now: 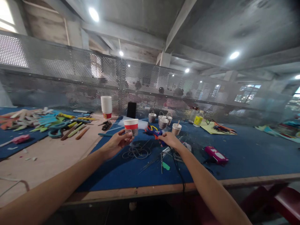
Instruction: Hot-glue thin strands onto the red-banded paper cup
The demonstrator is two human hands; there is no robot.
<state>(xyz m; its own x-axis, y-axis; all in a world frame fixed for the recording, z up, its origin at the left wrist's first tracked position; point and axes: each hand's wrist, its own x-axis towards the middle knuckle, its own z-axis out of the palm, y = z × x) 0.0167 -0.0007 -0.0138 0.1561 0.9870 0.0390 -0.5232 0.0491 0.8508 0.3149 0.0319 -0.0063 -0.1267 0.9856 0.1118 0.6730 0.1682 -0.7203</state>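
My left hand (116, 142) holds a white paper cup with a red band (131, 126) a little above the blue mat, fingers pinched on its lower part. My right hand (169, 139) is closed over the handle of a blue glue gun (153, 132) that lies on the mat, its black cord (178, 175) trailing toward me. A coil of thin wire (137, 152) lies between the two hands, with loose wire pieces (152, 161) beside it.
Several small grey-wrapped cups (163, 122) stand behind the hands. A stack of paper cups (106, 107), a black phone (131, 110), scissors (57, 129), coloured sticks and scraps (42, 120) lie left. A magenta tool (215, 155) and a bottle (198, 118) are right. A mesh fence (70, 78) backs the table.
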